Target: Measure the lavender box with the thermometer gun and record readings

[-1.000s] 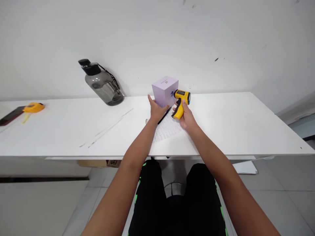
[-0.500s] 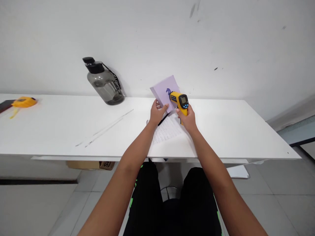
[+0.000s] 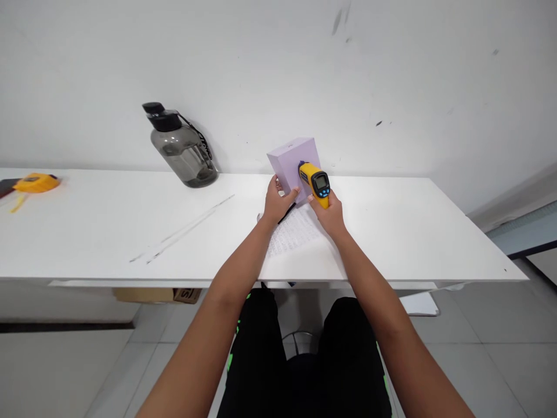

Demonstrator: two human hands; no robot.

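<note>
My left hand [image 3: 279, 200] grips a pale purple box [image 3: 289, 168] by its lower left side, thumb on the front face. The box is tilted, with its top face showing. In my right hand [image 3: 329, 212] is a yellow and black infrared thermometer [image 3: 315, 179], its small screen facing me. Its nose is at the box's front face and covers most of a dark blue print there; whether it touches, I cannot tell. Below the hands lies a sheet of handwritten paper [image 3: 292, 233], with a black pen [image 3: 287, 213] partly hidden by the box and my left hand.
A grey water bottle [image 3: 185, 154] with a black cap stands near the wall on the white table [image 3: 391, 232]. At the far left is a yellow tape measure [image 3: 37, 183] beside a dark object. A cardboard box [image 3: 145, 295] sits under the table.
The purple box has tipped so more of its top face shows. The thermometer has turned with it and its handle now points more toward me. The view has shifted slightly.
</note>
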